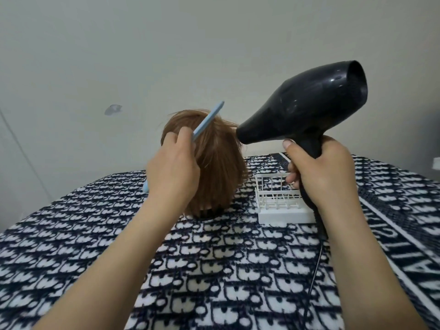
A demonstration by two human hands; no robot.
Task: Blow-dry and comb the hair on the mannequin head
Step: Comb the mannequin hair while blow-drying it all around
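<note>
A mannequin head with short light-brown hair (216, 160) stands on a patterned cloth, its back toward me. My left hand (172, 173) grips a light-blue comb (207, 121) whose upper end lies in the hair at the crown; the comb's lower end pokes out below my palm. My right hand (316, 167) holds the handle of a black hair dryer (302, 103). Its nozzle points left at the upper right side of the hair, almost touching it.
A small white wire rack (281, 203) sits on the cloth just right of the head, partly behind my right hand. The dryer's black cord (317, 260) trails down across the navy-and-white patterned cloth (214, 270). A pale wall rises behind.
</note>
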